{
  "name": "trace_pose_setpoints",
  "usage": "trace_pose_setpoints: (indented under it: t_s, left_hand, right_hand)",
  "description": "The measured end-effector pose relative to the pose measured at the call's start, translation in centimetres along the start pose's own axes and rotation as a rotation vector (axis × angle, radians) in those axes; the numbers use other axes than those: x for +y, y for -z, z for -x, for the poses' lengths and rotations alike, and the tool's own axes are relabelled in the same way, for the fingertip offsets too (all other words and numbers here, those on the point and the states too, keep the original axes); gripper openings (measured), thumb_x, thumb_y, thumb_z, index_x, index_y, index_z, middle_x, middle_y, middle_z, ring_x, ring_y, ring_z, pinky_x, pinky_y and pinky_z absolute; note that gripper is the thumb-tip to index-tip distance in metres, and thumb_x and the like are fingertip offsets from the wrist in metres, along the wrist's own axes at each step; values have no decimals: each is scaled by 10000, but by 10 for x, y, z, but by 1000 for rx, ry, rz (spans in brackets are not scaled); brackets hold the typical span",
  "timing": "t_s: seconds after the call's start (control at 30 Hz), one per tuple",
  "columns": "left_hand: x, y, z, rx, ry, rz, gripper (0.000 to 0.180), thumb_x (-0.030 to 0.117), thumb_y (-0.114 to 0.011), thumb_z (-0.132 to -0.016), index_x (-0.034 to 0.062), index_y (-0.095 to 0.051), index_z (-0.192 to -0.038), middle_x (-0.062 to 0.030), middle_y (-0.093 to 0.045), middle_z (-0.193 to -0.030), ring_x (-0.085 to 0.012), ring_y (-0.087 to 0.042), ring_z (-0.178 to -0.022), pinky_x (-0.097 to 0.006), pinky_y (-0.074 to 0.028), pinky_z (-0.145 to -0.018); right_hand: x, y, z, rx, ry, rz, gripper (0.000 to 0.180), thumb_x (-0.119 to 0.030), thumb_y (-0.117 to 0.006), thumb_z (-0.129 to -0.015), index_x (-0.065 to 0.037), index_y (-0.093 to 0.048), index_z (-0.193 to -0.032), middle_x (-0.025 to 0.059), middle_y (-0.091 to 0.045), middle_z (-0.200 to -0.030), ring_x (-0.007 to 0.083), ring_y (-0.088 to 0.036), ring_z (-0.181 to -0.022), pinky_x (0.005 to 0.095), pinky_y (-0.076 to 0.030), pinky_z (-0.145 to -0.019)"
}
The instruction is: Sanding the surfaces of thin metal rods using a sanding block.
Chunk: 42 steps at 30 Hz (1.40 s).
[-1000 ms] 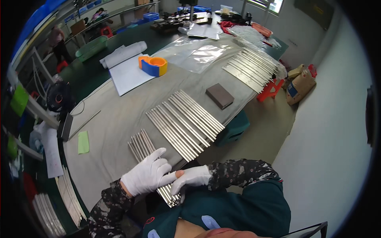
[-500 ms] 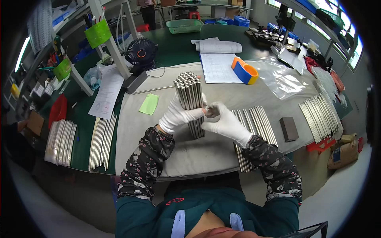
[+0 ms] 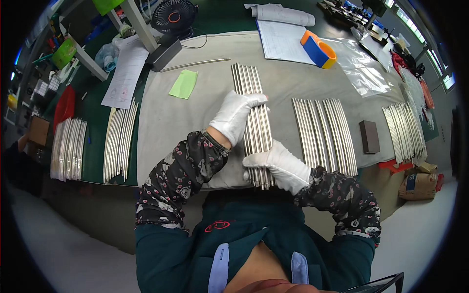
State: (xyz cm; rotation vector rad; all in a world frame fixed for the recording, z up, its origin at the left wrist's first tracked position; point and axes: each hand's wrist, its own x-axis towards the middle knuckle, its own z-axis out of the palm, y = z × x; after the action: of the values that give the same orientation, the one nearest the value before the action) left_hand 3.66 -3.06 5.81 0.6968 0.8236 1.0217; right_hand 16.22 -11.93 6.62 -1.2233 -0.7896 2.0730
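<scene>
A bundle of shiny metal rods [image 3: 257, 128] points away from me over the cloth, its near end close to the table's front edge. My left hand [image 3: 235, 113], in a white glove, is closed round the bundle from the left, with the thumb across the top. Nearer to me, my right hand [image 3: 282, 167], gloved too, grips the lower part from the right, thumb over the rods. The fingers beneath are mostly hidden. I cannot tell whether the bundle rests on the cloth. To its right, a row of similar rods [image 3: 326, 136] lies side by side.
A dark block [image 3: 369, 137] sits right of the row, with more rods [image 3: 404, 133] beyond. At left lie other rods [image 3: 120, 142] and a wrapped batch [image 3: 69, 149]. A green note [image 3: 184, 84], a single rod [image 3: 195, 65], a tape roll [image 3: 318, 50] and a fan [image 3: 173, 17] are farther back.
The bundle has gone from upright to lying lengthwise, pointing away from me. My right hand has moved nearer to me and now grips its lower part. The view has tilted down.
</scene>
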Motion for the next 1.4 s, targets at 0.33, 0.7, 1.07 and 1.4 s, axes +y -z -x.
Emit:
trace_pose_setpoints:
  t_s: [0.33,0.7,1.07,1.4]
  left_hand:
    - [-42,27,29,-197,-1046,-1355,415,306,-679,-759,68,-650,-1098,-108,-577,-1176,-324,-436,-1285,-561,-241,-1121]
    - [0,105,58,-654,-835,-1816,609,534,-425,-907,109,-508,-1334,-161,-397,-1466,-396,-341,-1364,-599,-210,-1114]
    - [2,81,56,-813,-792,-1773,777,700,-235,-927,207,-246,-1528,-217,-272,-1538,-449,-296,-1387,-618,-140,-1133]
    - [-50,-54,-14,-1236,-915,-1762,778,323,-750,-741,138,-415,-1418,-148,-352,-1501,-326,-333,-1394,-530,-245,-1138]
  right_hand:
    - [34,-1,1,-7,-125,79,360,-7,-712,-781,21,-575,-1112,80,-649,-865,192,-670,-673,308,-579,-585]
    - [11,40,21,313,304,1486,390,-401,-654,-859,-19,-644,-781,169,-627,-613,351,-649,-607,433,-523,-590]
    - [12,55,44,282,553,1475,310,-303,-647,-854,-20,-574,-752,166,-619,-626,338,-650,-594,439,-509,-529]
    - [16,180,108,1236,577,1569,334,-257,-656,-856,18,-633,-1043,147,-655,-843,314,-649,-740,390,-526,-701]
